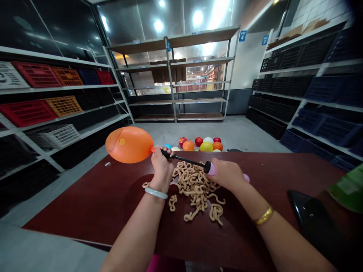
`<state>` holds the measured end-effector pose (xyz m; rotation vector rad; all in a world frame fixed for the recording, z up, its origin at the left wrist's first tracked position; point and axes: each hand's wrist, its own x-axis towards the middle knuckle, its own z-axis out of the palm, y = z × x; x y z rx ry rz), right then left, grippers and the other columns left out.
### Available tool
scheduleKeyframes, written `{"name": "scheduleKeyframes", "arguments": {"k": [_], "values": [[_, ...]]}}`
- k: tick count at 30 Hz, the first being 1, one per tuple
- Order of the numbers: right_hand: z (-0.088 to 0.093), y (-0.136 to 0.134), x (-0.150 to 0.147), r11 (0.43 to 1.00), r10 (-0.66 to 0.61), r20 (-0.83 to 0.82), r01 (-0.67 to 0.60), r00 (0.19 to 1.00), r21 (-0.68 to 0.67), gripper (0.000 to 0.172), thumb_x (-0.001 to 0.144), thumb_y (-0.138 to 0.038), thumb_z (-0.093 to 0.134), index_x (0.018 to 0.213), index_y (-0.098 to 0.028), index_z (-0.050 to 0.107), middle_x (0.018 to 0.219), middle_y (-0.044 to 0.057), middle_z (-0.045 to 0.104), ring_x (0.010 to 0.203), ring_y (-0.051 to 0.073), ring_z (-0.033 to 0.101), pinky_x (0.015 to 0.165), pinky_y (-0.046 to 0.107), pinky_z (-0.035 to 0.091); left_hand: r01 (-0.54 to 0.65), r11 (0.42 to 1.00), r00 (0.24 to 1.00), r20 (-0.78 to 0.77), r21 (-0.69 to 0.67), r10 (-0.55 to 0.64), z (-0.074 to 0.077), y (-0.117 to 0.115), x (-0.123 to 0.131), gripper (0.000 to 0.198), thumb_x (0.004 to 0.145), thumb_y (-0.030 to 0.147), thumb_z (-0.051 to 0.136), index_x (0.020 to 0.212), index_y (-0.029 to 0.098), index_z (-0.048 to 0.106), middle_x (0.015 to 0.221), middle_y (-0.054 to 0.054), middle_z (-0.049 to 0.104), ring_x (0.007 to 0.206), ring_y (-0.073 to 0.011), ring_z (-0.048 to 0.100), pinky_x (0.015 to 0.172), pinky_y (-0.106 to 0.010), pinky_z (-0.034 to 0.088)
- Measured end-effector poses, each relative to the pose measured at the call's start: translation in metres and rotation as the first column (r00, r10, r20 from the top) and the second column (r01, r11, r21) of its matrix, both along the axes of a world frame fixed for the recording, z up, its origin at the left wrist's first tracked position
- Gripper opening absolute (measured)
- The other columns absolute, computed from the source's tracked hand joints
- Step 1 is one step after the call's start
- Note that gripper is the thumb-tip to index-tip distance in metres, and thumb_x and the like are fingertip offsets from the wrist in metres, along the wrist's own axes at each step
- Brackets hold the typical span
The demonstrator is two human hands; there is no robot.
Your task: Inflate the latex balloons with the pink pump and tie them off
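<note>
An orange balloon (pixel 130 145), well filled with air, points out to the left. My left hand (pixel 162 166) is closed around its neck and the black end of a hand pump (pixel 190 161). The pump's thin black rod runs rightward to a black collar and a lilac part. Around that lilac part my right hand (pixel 229 173) is wrapped, with a lilac tip showing past the palm. Below the rod, a heap of tan, curly, rope-like pieces (pixel 195 185) lies on the dark red table (pixel 107 211); what they are I cannot tell.
Several inflated balloons (pixel 206 146) show beyond the table's far edge. A black phone-like slab (pixel 309 211) and a green object (pixel 348 189) lie at the right. Shelves with crates (pixel 65 106) stand left and right, and a metal rack (pixel 172 75) stands behind.
</note>
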<state>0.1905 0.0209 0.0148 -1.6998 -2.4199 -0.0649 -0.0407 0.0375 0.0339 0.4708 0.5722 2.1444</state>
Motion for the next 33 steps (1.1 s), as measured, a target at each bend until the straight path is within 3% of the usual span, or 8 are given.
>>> {"name": "scheduleKeyframes", "arguments": {"k": [3, 10, 14, 18, 27, 30, 33], "values": [[-0.003, -0.001, 0.0, 0.999, 0.017, 0.016, -0.017, 1.0, 0.049, 0.038, 0.084, -0.054, 0.062, 0.102, -0.021, 0.059, 0.094, 0.011, 0.074, 0.088, 0.03, 0.071, 0.069, 0.034, 0.044, 0.025, 1.0, 1.0, 0.018, -0.002, -0.025, -0.006, -0.002, 0.005, 0.029, 0.087, 0.028, 0.066, 0.074, 0.021, 0.041, 0.063, 0.005, 0.044, 0.051, -0.0082, 0.045, 0.049, -0.021, 0.035], [0.0, -0.017, -0.016, 0.998, 0.029, -0.017, -0.028, 0.999, 0.055, 0.037, 0.082, -0.048, 0.065, 0.105, -0.02, 0.059, 0.093, 0.01, 0.074, 0.086, 0.029, 0.072, 0.067, 0.032, 0.044, 0.147, 0.988, 0.989, 0.035, -0.055, -0.146, -0.027, -0.019, 0.074, 0.025, 0.092, 0.029, 0.062, 0.078, 0.02, 0.044, 0.065, 0.003, 0.048, 0.054, -0.0099, 0.048, 0.051, -0.023, 0.04], [0.004, -0.023, -0.023, 1.0, 0.0, -0.056, 0.001, 0.998, 0.02, 0.039, 0.083, -0.05, 0.065, 0.108, -0.021, 0.059, 0.092, 0.009, 0.074, 0.085, 0.028, 0.072, 0.068, 0.032, 0.045, 0.205, 0.977, 0.979, -0.002, -0.057, -0.205, -0.029, -0.029, 0.096, 0.03, 0.091, 0.036, 0.065, 0.077, 0.02, 0.044, 0.065, 0.003, 0.049, 0.054, -0.0108, 0.049, 0.053, -0.025, 0.044], [0.006, -0.022, -0.022, 1.0, -0.012, -0.071, 0.012, 0.997, 0.0, 0.039, 0.087, -0.055, 0.06, 0.106, -0.02, 0.06, 0.092, 0.01, 0.074, 0.087, 0.028, 0.072, 0.07, 0.032, 0.046, 0.214, 0.976, 0.976, -0.024, -0.031, -0.215, -0.021, -0.025, 0.087, 0.03, 0.09, 0.035, 0.066, 0.075, 0.019, 0.045, 0.064, 0.003, 0.048, 0.053, -0.0098, 0.048, 0.051, -0.023, 0.042], [0.006, -0.001, 0.005, 0.994, -0.041, 0.061, 0.035, 0.997, 0.102, 0.037, 0.086, -0.057, 0.063, 0.1, -0.023, 0.06, 0.097, 0.007, 0.074, 0.089, 0.027, 0.071, 0.068, 0.031, 0.044, 0.037, 0.999, 0.994, 0.104, 0.022, -0.039, 0.0, -0.007, 0.015, 0.024, 0.095, 0.026, 0.057, 0.075, 0.02, 0.045, 0.063, 0.003, 0.048, 0.054, -0.0094, 0.048, 0.05, -0.021, 0.039], [0.006, 0.001, 0.012, 0.989, -0.047, 0.09, 0.034, 0.995, 0.143, 0.035, 0.086, -0.054, 0.062, 0.102, -0.022, 0.06, 0.097, 0.007, 0.074, 0.088, 0.027, 0.07, 0.068, 0.031, 0.044, 0.011, 1.0, 0.99, 0.141, 0.014, -0.013, -0.002, -0.008, 0.019, 0.026, 0.094, 0.03, 0.06, 0.075, 0.02, 0.044, 0.062, 0.003, 0.047, 0.054, -0.0099, 0.048, 0.051, -0.023, 0.04], [0.005, -0.002, 0.011, 0.987, -0.051, 0.117, 0.033, 0.992, 0.155, 0.037, 0.085, -0.053, 0.064, 0.104, -0.021, 0.06, 0.098, 0.009, 0.073, 0.088, 0.026, 0.07, 0.069, 0.031, 0.043, 0.04, 0.999, 0.99, 0.134, 0.015, -0.042, -0.012, -0.009, 0.04, 0.025, 0.094, 0.03, 0.059, 0.075, 0.02, 0.045, 0.063, 0.003, 0.048, 0.055, -0.0107, 0.051, 0.054, -0.024, 0.044]]}}
